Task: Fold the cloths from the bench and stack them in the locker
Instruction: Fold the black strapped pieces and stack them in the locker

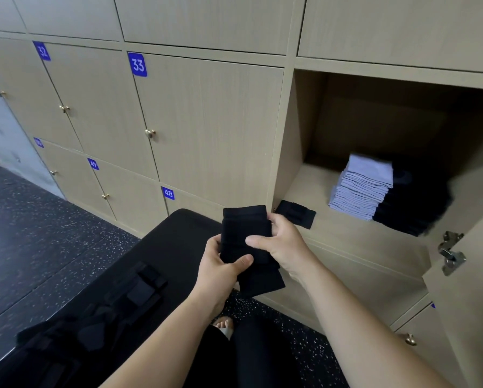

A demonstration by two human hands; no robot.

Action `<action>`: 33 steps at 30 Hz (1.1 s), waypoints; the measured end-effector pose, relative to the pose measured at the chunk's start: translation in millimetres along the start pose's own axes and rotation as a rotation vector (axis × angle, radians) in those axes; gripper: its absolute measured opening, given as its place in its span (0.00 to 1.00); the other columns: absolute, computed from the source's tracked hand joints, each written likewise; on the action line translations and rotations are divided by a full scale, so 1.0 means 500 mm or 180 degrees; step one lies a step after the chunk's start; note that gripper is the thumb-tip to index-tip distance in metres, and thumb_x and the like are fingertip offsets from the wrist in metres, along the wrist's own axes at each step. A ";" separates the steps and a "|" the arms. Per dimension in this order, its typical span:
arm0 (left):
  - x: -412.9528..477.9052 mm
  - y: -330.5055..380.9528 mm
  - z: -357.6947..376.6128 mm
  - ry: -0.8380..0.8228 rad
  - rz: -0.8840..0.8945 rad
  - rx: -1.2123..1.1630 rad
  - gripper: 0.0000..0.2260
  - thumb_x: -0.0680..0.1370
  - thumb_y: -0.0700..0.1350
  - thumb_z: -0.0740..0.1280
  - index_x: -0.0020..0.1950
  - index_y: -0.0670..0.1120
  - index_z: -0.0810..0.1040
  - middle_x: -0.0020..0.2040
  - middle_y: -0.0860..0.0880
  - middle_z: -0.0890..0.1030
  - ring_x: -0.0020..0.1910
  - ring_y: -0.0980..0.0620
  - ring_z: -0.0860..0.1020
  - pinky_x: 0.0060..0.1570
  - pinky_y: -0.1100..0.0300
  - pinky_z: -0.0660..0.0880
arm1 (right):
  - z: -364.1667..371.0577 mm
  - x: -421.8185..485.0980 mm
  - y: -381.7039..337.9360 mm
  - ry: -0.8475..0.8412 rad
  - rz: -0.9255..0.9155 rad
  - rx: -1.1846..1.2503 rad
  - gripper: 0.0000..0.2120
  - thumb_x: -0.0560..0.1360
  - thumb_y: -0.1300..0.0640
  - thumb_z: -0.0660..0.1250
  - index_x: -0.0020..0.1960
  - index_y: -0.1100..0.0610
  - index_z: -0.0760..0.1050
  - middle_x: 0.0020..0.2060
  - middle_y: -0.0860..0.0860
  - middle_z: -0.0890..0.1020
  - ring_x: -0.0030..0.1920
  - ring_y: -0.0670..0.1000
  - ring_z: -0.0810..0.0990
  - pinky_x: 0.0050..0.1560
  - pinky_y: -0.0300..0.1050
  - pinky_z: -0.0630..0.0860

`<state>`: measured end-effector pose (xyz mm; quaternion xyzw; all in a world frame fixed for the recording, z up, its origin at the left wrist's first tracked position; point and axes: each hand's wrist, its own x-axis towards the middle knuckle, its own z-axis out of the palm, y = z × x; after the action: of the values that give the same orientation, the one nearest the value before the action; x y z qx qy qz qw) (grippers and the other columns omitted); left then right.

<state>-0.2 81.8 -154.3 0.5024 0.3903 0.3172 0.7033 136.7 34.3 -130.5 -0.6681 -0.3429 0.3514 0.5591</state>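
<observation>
Fingers [243,261] curled: left hand [223,266] pinches the folded black cloth [245,228] low, right hand [280,243] grips its side, over the bench [176,233] end. Fold looks nearly done. Loose cloths [122,298] wait on the bench. Next, likely: into the open locker [304,189], onto the black stack [413,205] beside the grey stack [360,189].

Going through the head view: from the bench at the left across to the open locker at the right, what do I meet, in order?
loose black cloths → held black cloth → single black cloth → grey stack → black stack → door hinge
</observation>
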 end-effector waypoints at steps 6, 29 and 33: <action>0.030 -0.001 0.009 0.0037 0.0039 -0.0079 0.24 0.71 0.32 0.75 0.62 0.49 0.72 0.56 0.45 0.82 0.55 0.45 0.82 0.56 0.44 0.79 | -0.003 0.013 0.014 0.0138 -0.0129 -0.0001 0.11 0.71 0.70 0.68 0.48 0.57 0.78 0.43 0.51 0.85 0.45 0.49 0.84 0.44 0.40 0.80; 0.198 -0.051 0.058 0.0307 -0.0424 -0.0210 0.12 0.75 0.29 0.68 0.54 0.42 0.80 0.48 0.43 0.85 0.51 0.42 0.83 0.55 0.43 0.79 | -0.292 0.265 0.146 0.1948 0.0607 0.0501 0.08 0.73 0.64 0.70 0.42 0.69 0.73 0.36 0.54 0.75 0.38 0.54 0.74 0.36 0.42 0.72; 0.226 -0.065 0.061 0.0359 -0.0512 -0.0284 0.11 0.75 0.29 0.68 0.54 0.41 0.79 0.48 0.43 0.85 0.50 0.41 0.83 0.52 0.44 0.80 | -0.279 0.322 0.152 0.1780 0.0668 0.0598 0.08 0.75 0.67 0.68 0.38 0.60 0.75 0.35 0.53 0.80 0.35 0.50 0.78 0.26 0.34 0.75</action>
<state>84.0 153.1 -205.7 0.4191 0.4538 0.3046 0.7251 344.2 90.1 -201.5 -0.7160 -0.0711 0.2400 0.6517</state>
